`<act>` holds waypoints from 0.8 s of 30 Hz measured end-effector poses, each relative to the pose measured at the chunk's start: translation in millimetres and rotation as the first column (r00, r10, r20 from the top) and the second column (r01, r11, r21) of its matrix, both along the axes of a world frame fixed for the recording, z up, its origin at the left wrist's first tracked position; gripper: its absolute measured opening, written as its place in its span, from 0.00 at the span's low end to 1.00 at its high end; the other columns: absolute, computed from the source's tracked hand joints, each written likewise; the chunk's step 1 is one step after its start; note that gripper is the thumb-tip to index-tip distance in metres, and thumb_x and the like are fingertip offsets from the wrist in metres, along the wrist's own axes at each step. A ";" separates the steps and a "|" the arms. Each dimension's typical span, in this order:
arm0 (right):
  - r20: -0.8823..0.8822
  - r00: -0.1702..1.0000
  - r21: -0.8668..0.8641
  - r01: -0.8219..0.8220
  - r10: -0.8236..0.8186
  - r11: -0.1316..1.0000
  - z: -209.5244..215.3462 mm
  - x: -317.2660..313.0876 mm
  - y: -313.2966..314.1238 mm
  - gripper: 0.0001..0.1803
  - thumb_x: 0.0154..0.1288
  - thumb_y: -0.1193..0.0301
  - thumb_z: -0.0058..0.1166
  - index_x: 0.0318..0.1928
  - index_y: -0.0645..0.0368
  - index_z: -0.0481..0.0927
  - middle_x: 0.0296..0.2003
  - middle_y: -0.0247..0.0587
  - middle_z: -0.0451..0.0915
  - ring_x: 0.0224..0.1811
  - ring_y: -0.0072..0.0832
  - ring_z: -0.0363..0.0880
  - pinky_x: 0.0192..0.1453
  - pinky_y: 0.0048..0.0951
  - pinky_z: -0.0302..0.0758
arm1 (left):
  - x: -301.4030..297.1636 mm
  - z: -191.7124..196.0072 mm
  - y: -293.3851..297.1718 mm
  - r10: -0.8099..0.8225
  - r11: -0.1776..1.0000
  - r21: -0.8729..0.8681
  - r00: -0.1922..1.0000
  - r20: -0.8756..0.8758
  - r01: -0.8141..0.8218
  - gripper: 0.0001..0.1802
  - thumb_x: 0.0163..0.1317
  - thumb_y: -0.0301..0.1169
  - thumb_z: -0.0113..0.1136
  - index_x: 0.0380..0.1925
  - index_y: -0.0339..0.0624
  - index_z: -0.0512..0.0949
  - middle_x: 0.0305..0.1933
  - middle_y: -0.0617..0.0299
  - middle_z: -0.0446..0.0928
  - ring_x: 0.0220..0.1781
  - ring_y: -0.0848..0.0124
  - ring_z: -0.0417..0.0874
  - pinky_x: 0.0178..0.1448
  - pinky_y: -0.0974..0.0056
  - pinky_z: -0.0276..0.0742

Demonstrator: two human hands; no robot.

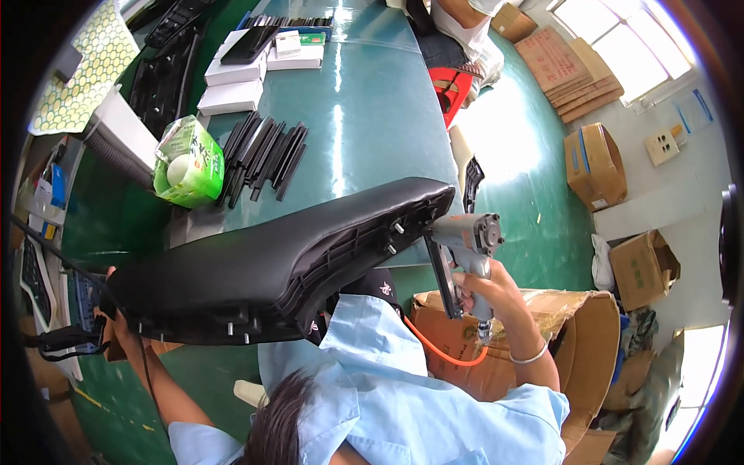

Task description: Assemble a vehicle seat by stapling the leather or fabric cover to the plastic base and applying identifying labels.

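A long black padded motorcycle-type seat is tilted up in front of me, with metal studs showing along its underside edge. My left hand grips its left end, its fingers partly hidden by the seat. In my right hand is an air staple gun, my fingers wrapped round its handle. The gun's nose is right by the seat's right end; whether they touch I cannot tell. An orange air hose curves from below the gun toward my lap.
On the green table lie black strips, an opened green carton and white boxes. A large cardboard box stands at my right. Another person sits beyond the table near a red stool.
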State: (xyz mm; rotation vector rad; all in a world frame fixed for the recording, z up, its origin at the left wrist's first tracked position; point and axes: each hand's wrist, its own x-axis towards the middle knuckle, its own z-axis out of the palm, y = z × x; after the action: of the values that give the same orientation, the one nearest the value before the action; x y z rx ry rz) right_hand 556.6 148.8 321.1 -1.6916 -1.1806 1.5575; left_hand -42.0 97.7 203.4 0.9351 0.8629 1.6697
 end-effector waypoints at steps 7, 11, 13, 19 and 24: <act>-0.022 0.996 -0.052 -0.091 0.090 0.995 -8.3 -16.3 -15.7 0.14 0.57 0.73 0.54 0.44 0.65 0.75 0.18 0.32 0.70 0.17 0.20 0.70 0.21 0.23 0.67 | -13.3 -17.1 -18.0 0.035 0.999 -0.024 0.999 -0.035 -0.036 0.32 0.68 0.42 0.48 0.68 0.42 0.55 0.68 0.54 0.61 0.66 0.60 0.66 0.69 0.58 0.61; -0.040 0.996 -0.002 -0.076 0.076 0.997 -13.7 -16.3 -19.2 0.10 0.56 0.70 0.59 0.34 0.63 0.75 0.18 0.32 0.72 0.16 0.19 0.70 0.22 0.22 0.67 | 21.2 -0.1 -7.3 0.058 0.998 -0.015 0.996 -0.065 -0.059 0.32 0.68 0.42 0.49 0.68 0.41 0.56 0.68 0.56 0.62 0.66 0.62 0.66 0.69 0.59 0.61; -0.030 0.994 0.011 -0.101 0.101 0.995 -14.5 -17.5 -22.9 0.10 0.56 0.70 0.59 0.36 0.63 0.75 0.19 0.32 0.73 0.16 0.19 0.70 0.22 0.22 0.67 | 26.9 -7.9 -10.4 0.114 0.989 -0.092 0.993 -0.007 -0.114 0.32 0.68 0.42 0.49 0.67 0.41 0.57 0.67 0.57 0.63 0.66 0.63 0.66 0.69 0.59 0.60; -0.018 0.987 0.011 -0.157 0.157 0.987 -13.9 -36.8 -22.7 0.12 0.57 0.72 0.60 0.39 0.64 0.75 0.20 0.31 0.73 0.18 0.18 0.71 0.22 0.21 0.68 | 69.5 10.6 -2.6 0.160 0.983 -0.094 0.987 0.013 -0.158 0.30 0.67 0.42 0.50 0.67 0.43 0.59 0.65 0.59 0.65 0.64 0.66 0.68 0.68 0.60 0.62; -0.039 0.985 0.090 -0.163 0.167 0.983 -14.7 -35.9 -30.3 0.11 0.57 0.72 0.60 0.37 0.64 0.74 0.23 0.32 0.74 0.19 0.18 0.71 0.23 0.21 0.68 | 98.7 25.1 6.9 0.229 0.944 -0.208 0.963 -0.143 -0.255 0.31 0.67 0.43 0.50 0.66 0.42 0.58 0.59 0.59 0.69 0.61 0.67 0.70 0.66 0.60 0.64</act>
State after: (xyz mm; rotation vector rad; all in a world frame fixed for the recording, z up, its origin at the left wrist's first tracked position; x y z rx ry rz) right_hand 520.7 118.5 306.4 -1.5269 -1.3736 1.6090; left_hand 56.7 104.6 228.5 0.8007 1.2623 1.6909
